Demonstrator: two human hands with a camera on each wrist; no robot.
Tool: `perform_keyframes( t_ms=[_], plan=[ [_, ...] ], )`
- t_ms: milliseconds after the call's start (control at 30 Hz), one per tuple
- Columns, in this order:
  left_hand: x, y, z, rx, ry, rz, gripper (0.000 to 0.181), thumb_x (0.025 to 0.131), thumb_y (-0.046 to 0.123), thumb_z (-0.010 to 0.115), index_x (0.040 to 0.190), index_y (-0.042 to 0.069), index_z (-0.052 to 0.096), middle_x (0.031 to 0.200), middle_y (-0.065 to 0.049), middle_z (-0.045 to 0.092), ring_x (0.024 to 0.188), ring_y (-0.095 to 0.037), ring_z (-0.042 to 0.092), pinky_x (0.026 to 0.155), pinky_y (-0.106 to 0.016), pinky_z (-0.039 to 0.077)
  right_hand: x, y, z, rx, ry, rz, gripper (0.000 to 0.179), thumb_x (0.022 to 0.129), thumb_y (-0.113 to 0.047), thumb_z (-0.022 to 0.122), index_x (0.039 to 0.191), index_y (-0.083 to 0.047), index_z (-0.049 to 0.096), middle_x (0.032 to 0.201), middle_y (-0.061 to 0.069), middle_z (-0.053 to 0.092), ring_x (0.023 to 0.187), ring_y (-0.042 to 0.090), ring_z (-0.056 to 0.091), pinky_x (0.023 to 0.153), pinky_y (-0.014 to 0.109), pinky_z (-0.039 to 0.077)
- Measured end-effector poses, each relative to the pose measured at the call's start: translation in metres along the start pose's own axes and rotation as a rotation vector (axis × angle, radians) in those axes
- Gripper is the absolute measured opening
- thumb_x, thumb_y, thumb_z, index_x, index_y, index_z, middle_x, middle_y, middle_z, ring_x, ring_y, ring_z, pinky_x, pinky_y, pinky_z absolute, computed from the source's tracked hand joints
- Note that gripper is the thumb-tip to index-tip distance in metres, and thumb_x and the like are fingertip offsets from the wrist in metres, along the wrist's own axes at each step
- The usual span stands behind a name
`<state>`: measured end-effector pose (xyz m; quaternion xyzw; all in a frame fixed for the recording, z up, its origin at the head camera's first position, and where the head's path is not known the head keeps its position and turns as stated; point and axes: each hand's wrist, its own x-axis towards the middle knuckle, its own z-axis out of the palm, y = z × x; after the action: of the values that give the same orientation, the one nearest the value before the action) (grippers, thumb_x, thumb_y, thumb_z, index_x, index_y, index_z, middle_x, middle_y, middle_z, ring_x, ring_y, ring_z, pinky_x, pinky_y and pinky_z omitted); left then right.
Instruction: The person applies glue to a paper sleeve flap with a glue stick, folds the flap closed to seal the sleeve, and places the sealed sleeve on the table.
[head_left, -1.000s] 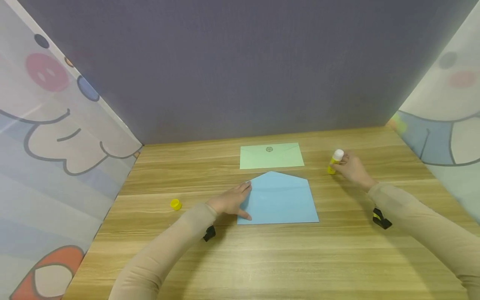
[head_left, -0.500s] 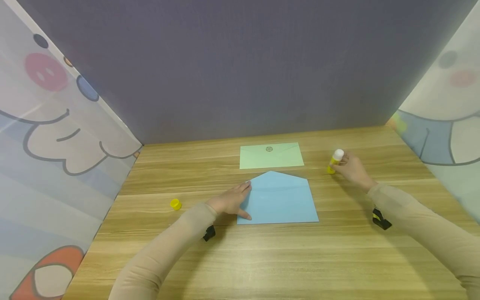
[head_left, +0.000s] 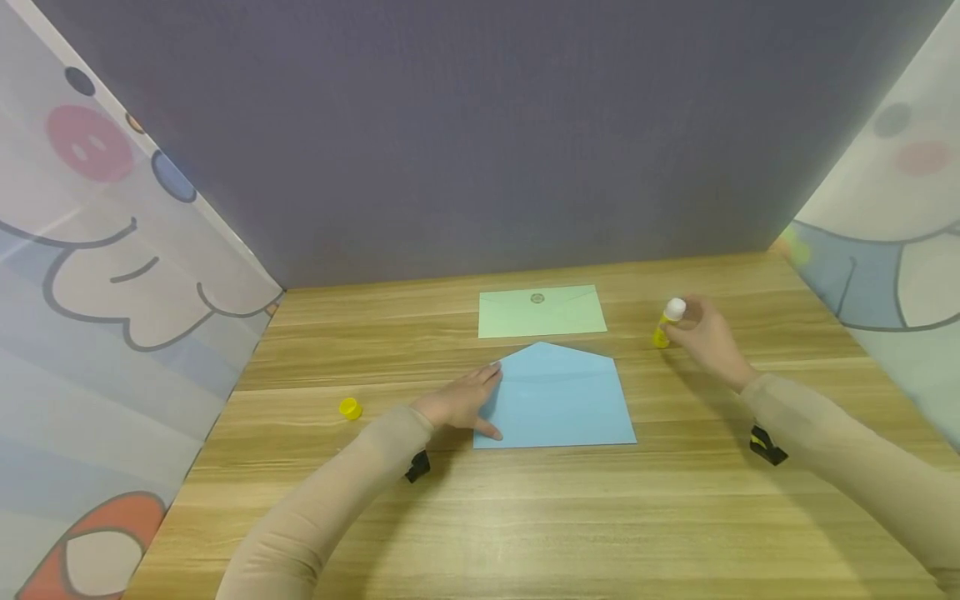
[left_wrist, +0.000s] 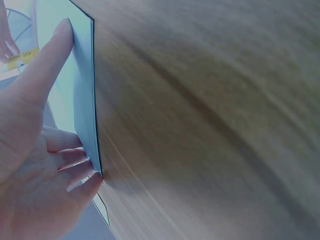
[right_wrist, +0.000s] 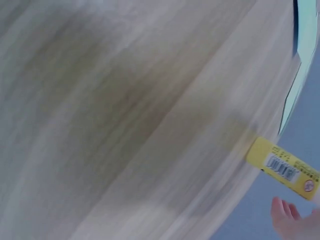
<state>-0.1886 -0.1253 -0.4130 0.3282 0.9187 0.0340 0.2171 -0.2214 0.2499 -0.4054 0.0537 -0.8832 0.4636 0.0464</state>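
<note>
A blue envelope (head_left: pixel 562 404) lies with its pointed flap opened out to the far side. My left hand (head_left: pixel 465 402) rests on its left edge, thumb and fingers spread; the left wrist view shows the thumb (left_wrist: pixel 52 60) lying along the paper. To the right, a yellow glue stick (head_left: pixel 666 323) stands upright on the table, white end up. My right hand (head_left: pixel 708 337) is beside it, with the thumb close against the stick and the other fingers lifted away. In the right wrist view a gap shows between the glue stick (right_wrist: pixel 282 167) and the fingertips (right_wrist: pixel 285 207).
A pale green envelope (head_left: pixel 542 313) with a round seal mark lies behind the blue one. A yellow cap (head_left: pixel 350 408) sits on the wooden table (head_left: pixel 555 525) at the left. A grey panel (head_left: pixel 510 150) rises at the back, with cartoon-printed sheets on both sides.
The right hand's fingers have loosened and drawn back from the glue stick, the forearm shifting slightly right. The stick and my left hand stay in place.
</note>
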Motion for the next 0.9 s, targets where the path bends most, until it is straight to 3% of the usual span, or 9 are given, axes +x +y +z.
perform_keyframes(
  t_ms=[67,200,300,433,533,700,900],
  plan=[
    [0.000,0.000,0.000,-0.002,0.002,0.000,0.101,0.072,0.052,0.064,0.139,-0.005,0.014,0.147,-0.016,0.005,0.134,-0.026,0.006,0.109,-0.033,0.011,-0.001,-0.003,0.000,0.012,0.033,-0.013,0.063,0.086,-0.015,0.055,0.131,0.011,0.019,0.125,0.034,0.033,0.106,0.045,0.043,0.083,0.037,0.046],
    [0.000,-0.001,0.000,-0.003,0.001,-0.004,0.102,0.071,0.052,0.064,0.139,-0.005,0.014,0.147,-0.016,0.004,0.134,-0.026,0.005,0.109,-0.033,0.010,-0.001,-0.012,-0.001,0.036,0.121,-0.052,0.065,0.084,-0.011,0.056,0.132,0.010,0.017,0.130,0.035,0.026,0.115,0.050,0.030,0.092,0.058,0.031],
    [0.001,-0.001,0.001,-0.002,0.003,-0.003,0.102,0.071,0.052,0.064,0.139,-0.005,0.014,0.147,-0.016,0.005,0.134,-0.026,0.005,0.109,-0.034,0.010,-0.002,-0.020,-0.003,0.024,0.183,-0.082,0.066,0.083,-0.009,0.057,0.133,0.009,0.017,0.131,0.033,0.025,0.118,0.050,0.025,0.097,0.059,0.023],
    [0.000,-0.001,0.001,-0.001,0.006,0.000,0.101,0.071,0.052,0.064,0.139,-0.005,0.014,0.147,-0.016,0.005,0.134,-0.026,0.006,0.109,-0.034,0.011,-0.002,-0.033,-0.002,-0.024,0.225,-0.148,0.063,0.081,-0.005,0.059,0.131,0.009,0.024,0.129,0.032,0.029,0.116,0.048,0.027,0.097,0.058,0.023],
    [-0.001,0.000,0.000,-0.001,0.006,-0.001,0.101,0.072,0.052,0.064,0.139,-0.005,0.014,0.147,-0.016,0.006,0.134,-0.026,0.006,0.109,-0.033,0.011,-0.003,-0.042,0.002,-0.090,0.185,-0.241,0.057,0.078,0.002,0.059,0.127,0.011,0.031,0.123,0.032,0.035,0.110,0.047,0.034,0.092,0.058,0.029],
    [-0.001,0.000,0.000,0.002,0.007,0.000,0.101,0.072,0.051,0.064,0.139,-0.005,0.014,0.146,-0.016,0.006,0.134,-0.026,0.006,0.109,-0.034,0.012,-0.007,-0.048,0.018,-0.206,0.013,-0.392,0.050,0.074,0.010,0.060,0.120,0.013,0.038,0.116,0.031,0.044,0.102,0.045,0.042,0.086,0.056,0.036],
    [0.000,0.000,-0.001,-0.011,0.000,-0.007,0.101,0.071,0.051,0.065,0.139,-0.004,0.014,0.147,-0.016,0.005,0.134,-0.026,0.006,0.109,-0.034,0.012,-0.008,-0.045,0.039,-0.238,-0.202,-0.409,0.048,0.075,0.005,0.062,0.117,0.014,0.040,0.116,0.030,0.045,0.105,0.044,0.044,0.087,0.053,0.039]
  ],
)
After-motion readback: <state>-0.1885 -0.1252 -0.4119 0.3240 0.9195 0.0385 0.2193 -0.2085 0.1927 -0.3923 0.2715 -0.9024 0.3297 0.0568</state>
